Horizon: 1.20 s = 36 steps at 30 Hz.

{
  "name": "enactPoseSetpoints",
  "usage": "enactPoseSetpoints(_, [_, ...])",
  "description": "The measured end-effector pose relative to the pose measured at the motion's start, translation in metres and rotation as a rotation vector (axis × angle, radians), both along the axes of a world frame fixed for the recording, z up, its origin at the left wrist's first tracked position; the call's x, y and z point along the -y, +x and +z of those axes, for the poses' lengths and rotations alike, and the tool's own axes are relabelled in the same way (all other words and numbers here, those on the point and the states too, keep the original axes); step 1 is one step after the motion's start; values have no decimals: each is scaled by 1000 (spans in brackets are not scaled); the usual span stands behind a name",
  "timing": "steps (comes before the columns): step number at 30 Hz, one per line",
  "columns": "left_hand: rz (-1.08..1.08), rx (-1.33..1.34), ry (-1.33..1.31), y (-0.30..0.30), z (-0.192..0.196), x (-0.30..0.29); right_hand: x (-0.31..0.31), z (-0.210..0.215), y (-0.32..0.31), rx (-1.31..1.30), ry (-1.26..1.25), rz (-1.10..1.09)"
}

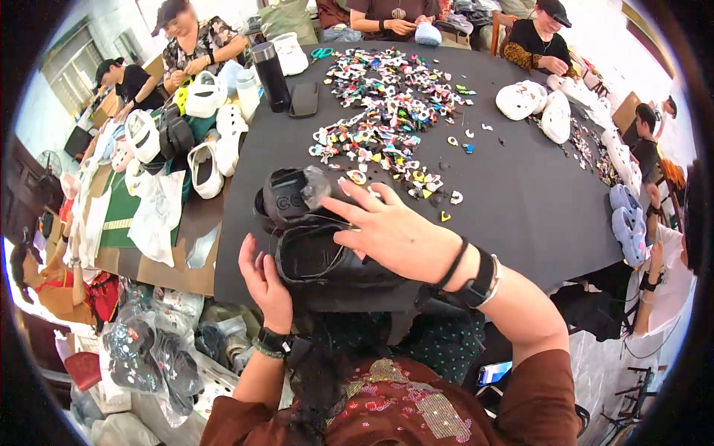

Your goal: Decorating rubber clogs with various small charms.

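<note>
Two black clogs lie side by side at the near edge of the table, the farther clog [279, 197] behind the nearer clog [342, 279]. Beside the left end of the nearer one is my left hand [269, 293], fingers raised and apart with nothing in them. Over both clogs reaches my right hand [401, 232], its fingers spread. One fingertip appears to touch a crumpled piece of clear plastic [317, 186] by the farther clog. Thin strands show over the nearer clog's opening. My right thumb is partly hidden.
Loose colourful shoe charms [394, 111] spread over the black table [513, 201]. A dark tumbler [271, 78] and a phone [303, 100] stand and lie far left. White clogs [522, 100] lie right, blue clogs [628, 223] farther right. Bagged shoes [145, 357] lie lower left. Several people work around.
</note>
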<state>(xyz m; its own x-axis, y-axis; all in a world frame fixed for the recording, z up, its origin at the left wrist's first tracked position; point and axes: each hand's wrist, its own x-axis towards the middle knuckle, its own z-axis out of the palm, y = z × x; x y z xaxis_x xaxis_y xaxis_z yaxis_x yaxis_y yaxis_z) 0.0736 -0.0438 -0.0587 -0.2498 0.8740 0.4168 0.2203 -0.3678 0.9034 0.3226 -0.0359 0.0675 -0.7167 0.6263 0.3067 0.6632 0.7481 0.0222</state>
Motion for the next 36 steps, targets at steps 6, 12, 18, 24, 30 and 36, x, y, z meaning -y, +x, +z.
enactPoseSetpoints(6, [151, -264, 282, 2, 46, 9, 25, -7, 36, -271, -228, -281])
enactPoseSetpoints(12, [-173, -645, 318, 33, 75, 15, 62, -56, 62, -544, -244, -498])
enactPoseSetpoints(18, [-193, -733, 317, 42, 84, 13, 80, -87, 51, -679, -279, -568])
enactPoseSetpoints(24, [-457, -538, -103, 53, 87, 14, 79, -103, 40, -734, -301, -506])
enactPoseSetpoints(30, [-836, -188, -617, 52, 98, -22, 80, -99, 38, -749, -313, -520])
enactPoseSetpoints(36, [-1072, 308, -1067, 54, 85, -52, 80, -90, 32, -746, -323, -490])
